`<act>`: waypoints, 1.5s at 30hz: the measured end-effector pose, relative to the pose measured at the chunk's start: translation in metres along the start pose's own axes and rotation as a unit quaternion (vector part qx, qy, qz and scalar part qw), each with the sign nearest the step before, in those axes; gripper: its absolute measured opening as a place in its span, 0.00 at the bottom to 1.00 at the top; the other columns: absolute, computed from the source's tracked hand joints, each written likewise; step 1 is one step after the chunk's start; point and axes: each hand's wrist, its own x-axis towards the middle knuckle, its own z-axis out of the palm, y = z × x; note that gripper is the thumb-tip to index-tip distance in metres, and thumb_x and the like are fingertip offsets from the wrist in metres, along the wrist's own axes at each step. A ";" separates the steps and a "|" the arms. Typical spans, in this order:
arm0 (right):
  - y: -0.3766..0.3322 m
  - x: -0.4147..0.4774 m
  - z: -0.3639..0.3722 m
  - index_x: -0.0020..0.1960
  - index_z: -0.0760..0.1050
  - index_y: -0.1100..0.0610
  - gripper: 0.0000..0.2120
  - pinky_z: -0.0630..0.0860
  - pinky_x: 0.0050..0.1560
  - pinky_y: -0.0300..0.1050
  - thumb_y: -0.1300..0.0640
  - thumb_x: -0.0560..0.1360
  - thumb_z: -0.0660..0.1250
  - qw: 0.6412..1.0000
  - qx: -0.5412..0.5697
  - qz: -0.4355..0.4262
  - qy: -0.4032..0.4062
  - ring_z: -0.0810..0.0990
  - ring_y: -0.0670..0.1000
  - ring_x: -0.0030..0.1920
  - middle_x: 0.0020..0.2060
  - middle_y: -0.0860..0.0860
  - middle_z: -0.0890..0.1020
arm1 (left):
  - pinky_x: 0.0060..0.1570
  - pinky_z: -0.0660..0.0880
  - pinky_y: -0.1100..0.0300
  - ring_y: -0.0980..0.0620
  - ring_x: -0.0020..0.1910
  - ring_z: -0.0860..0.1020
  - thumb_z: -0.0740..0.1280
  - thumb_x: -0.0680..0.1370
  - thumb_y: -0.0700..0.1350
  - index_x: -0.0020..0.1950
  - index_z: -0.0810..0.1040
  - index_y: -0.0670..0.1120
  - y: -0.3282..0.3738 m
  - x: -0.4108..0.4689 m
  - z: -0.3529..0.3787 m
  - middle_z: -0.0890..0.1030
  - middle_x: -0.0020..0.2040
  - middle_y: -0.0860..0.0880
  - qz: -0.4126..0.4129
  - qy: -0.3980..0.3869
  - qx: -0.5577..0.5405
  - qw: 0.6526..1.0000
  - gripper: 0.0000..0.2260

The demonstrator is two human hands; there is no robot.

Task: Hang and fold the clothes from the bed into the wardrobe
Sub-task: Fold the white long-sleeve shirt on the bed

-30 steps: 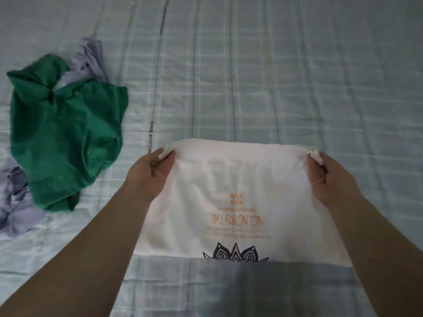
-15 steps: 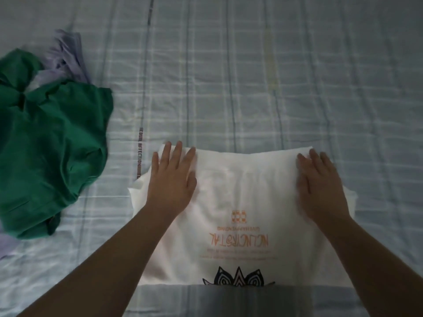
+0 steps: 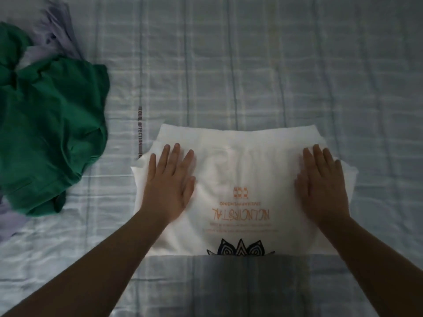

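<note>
White cotton lies under two flat palms: the left hand [image 3: 170, 184] and right hand [image 3: 322, 186] press the folded T-shirt [image 3: 240, 161], fingers straight, each grip wide open and clasping nothing. The shirt lies near-centre on the bed [image 3: 251, 65], long axis left-right, lettering upside down. The near fold cuts off its dark motif. The small print is unreadable.

The person's left forearm [image 3: 96, 266] and right forearm [image 3: 370, 259] are bare along all of their visible length, and the left hand [image 3: 170, 181] and right hand [image 3: 322, 181] are bare too, with short nails showing faintly on slightly blurred fingertips.
</note>
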 end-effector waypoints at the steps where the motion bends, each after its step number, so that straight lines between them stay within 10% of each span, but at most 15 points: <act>1: 0.000 -0.017 -0.001 0.80 0.54 0.58 0.29 0.46 0.78 0.58 0.48 0.82 0.47 1.000 0.006 0.000 -0.004 0.49 0.58 0.80 0.79 0.58 0.55 | 0.77 0.49 0.39 0.42 0.80 0.47 0.45 0.83 0.57 0.81 0.55 0.50 0.003 -0.018 0.000 0.53 0.81 0.42 0.005 -0.006 0.000 1.000 0.27; 18: 0.047 -0.106 0.031 0.78 0.60 0.59 0.29 0.57 0.76 0.61 0.48 0.80 0.52 1.000 0.015 0.021 -0.010 0.59 0.63 0.77 0.77 0.60 0.61 | 0.76 0.52 0.37 0.41 0.80 0.50 0.50 0.82 0.56 0.80 0.59 0.48 0.002 -0.101 0.038 0.55 0.81 0.40 -0.025 -0.018 0.016 0.999 0.28; 24: 0.049 -0.113 0.008 0.76 0.63 0.58 0.27 0.54 0.77 0.56 0.51 0.79 0.55 0.985 0.148 0.057 0.062 0.58 0.57 0.78 0.77 0.57 0.63 | 0.76 0.52 0.39 0.41 0.80 0.48 0.45 0.84 0.56 0.81 0.56 0.49 0.068 -0.053 0.009 0.54 0.81 0.42 0.093 -0.015 -0.002 0.996 0.26; 31: 0.058 -0.115 -0.007 0.70 0.69 0.63 0.27 0.65 0.70 0.51 0.57 0.72 0.62 0.922 0.261 0.257 0.128 0.72 0.61 0.66 0.65 0.60 0.75 | 0.67 0.70 0.49 0.41 0.67 0.72 0.59 0.78 0.46 0.72 0.71 0.42 0.213 0.053 0.008 0.75 0.67 0.42 0.188 -0.020 -0.065 0.980 0.22; 36: 0.064 -0.118 -0.009 0.67 0.71 0.61 0.24 0.72 0.63 0.55 0.54 0.74 0.69 0.905 0.269 0.329 0.004 0.75 0.61 0.61 0.59 0.59 0.77 | 0.41 0.71 0.53 0.44 0.52 0.76 0.60 0.81 0.49 0.63 0.67 0.45 0.323 0.102 -0.006 0.74 0.53 0.46 0.107 -0.065 -0.139 0.982 0.13; 45: 0.071 -0.129 -0.017 0.58 0.70 0.53 0.20 0.71 0.55 0.47 0.42 0.74 0.68 0.904 0.230 0.346 -0.099 0.77 0.55 0.58 0.55 0.52 0.77 | 0.52 0.72 0.50 0.40 0.61 0.75 0.67 0.76 0.63 0.67 0.64 0.45 0.401 0.126 0.022 0.70 0.62 0.43 -0.003 -0.144 -0.070 0.987 0.30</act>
